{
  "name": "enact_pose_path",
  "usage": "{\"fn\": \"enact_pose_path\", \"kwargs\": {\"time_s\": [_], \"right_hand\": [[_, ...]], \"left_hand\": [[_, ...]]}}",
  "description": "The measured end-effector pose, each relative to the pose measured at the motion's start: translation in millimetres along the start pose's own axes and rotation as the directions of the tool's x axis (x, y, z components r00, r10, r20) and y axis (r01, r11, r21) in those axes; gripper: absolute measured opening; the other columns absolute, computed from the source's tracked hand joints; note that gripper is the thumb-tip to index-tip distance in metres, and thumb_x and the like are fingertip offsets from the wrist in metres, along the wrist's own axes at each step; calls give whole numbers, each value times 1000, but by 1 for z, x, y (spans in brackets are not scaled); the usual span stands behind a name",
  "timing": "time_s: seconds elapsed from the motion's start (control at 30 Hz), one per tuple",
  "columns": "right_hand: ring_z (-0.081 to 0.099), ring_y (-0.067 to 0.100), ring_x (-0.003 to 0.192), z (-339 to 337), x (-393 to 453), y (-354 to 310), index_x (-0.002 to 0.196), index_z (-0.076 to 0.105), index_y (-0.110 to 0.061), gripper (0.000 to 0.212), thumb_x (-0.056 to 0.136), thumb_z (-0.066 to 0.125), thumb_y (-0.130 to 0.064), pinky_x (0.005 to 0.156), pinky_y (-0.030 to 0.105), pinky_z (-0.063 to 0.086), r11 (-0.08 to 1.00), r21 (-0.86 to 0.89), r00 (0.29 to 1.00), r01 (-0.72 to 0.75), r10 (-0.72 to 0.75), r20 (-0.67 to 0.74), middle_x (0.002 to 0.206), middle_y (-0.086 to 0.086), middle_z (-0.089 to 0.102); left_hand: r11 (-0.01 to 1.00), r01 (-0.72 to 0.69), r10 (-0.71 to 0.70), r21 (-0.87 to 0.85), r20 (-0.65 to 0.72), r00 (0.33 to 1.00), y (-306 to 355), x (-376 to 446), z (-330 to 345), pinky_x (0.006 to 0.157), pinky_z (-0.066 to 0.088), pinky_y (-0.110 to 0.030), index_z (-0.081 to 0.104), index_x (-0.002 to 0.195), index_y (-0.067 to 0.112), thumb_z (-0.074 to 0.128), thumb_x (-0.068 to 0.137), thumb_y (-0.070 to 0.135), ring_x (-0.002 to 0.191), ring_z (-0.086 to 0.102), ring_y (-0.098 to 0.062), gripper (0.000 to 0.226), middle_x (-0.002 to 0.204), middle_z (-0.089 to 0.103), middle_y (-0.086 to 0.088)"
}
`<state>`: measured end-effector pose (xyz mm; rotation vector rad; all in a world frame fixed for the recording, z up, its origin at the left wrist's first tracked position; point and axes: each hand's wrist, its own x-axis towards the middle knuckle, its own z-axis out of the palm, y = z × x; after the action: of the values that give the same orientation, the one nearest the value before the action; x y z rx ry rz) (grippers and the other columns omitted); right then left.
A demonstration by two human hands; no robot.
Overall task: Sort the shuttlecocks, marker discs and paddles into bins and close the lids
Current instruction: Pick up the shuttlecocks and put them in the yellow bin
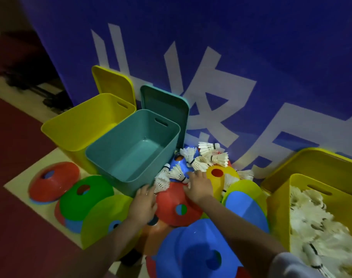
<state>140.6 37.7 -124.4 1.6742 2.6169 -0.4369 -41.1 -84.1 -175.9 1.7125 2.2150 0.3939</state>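
Both hands reached into the pile on the floor. The left hand [145, 205] lay with loosely spread fingers at the edge of a red disc [177, 207], its fingertips touching a shuttlecock [162, 182] beside the teal bin [131, 149]. The right hand [199, 185] lay fingers forward across the far edge of the same disc, touching another shuttlecock [178, 173]; whether either hand had closed on anything could not be told.

The loose shuttlecocks [207, 155] lay on top of the discs, so they probably had to be cleared first. The yellow bin on the right [281, 207] already held a mass of shuttlecocks and stood within reach of the right hand. The teal bin and the yellow bin on the left [70, 129] stood open, the teal one showing a bare base, with a teal lid [165, 105] and a yellow lid [112, 83] propped upright behind them, apparently kept clear until filling was done. No paddles were visible.

Discs in red, green, blue and yellow [199, 255] overlapped in loose stacks on a pale mat [16, 184] over a dark red floor [14, 137]. A blue banner with large white characters [271, 47] formed the backdrop. The lighting was dim.
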Motion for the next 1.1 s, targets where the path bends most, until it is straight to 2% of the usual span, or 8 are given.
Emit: {"fn": "enact_pose_path", "kwargs": {"time_s": [0.1,0.23,0.33,0.43,0.63,0.83,1.0,1.1], "right_hand": [[36,28,127,10,9,0,133,44,-22,55,85,54,-46,95,40,39,993,-120,999,-13,18,38,134,7,43],[41,29,120,17,12,5,122,47,-18,52,83,55,-50,91,39,39,980,-190,998,-52,56,16,126,7,47],[45,29,115,19,12,6,120,47,-15,41,87,51,-39,87,38,41,979,-192,998,-70,69,-11,123,8,50],[49,29,112,14,11,11,123,46,-13,39,88,49,-29,83,37,43,990,-114,997,-82,82,-7,123,9,51],[51,28,113,4,0,30,126,49,-17,42,87,55,-33,81,37,47,992,96,996,-82,84,-24,124,7,51],[50,25,115,-1,-18,40,127,51,-20,44,85,58,-31,77,36,50,971,214,990,-103,122,-77,126,3,52],[51,24,114,-1,-29,45,128,50,-20,44,86,59,-32,76,35,48,975,208,993,-79,96,-73,126,4,51],[52,24,112,-1,-33,46,128,50,-21,44,86,59,-34,76,34,48,974,214,993,-68,87,-78,125,3,52]], "left_hand": [[998,20,-21,53,17,1000,-6,-1,4,98,43,-39,39,142,14,64,80,31,120,46,-31,70,136,47,-11],[990,25,-23,140,-16,1000,-14,-5,8,84,48,-38,51,132,21,69,74,44,106,56,-24,65,118,60,-1],[981,8,6,192,-70,998,-19,-5,12,73,50,-35,61,115,24,76,64,47,92,61,-19,58,102,64,4],[981,0,25,194,-124,992,-19,-5,15,72,48,-32,63,112,22,80,64,42,88,61,-18,54,96,65,5],[980,-52,78,190,-132,988,-14,-9,19,75,52,-32,64,91,18,80,65,28,90,60,-22,32,89,62,0],[987,151,-156,-48,-126,980,-11,-13,14,73,49,-39,61,114,11,67,82,16,97,57,-31,33,108,58,-11],[979,118,-83,168,-204,976,-25,-23,10,65,47,-37,69,98,12,83,64,20,81,56,-29,38,87,58,-8],[967,156,-93,201,-293,952,-31,-31,9,72,46,-40,68,96,13,85,59,21,87,53,-30,41,89,57,-11]]}}
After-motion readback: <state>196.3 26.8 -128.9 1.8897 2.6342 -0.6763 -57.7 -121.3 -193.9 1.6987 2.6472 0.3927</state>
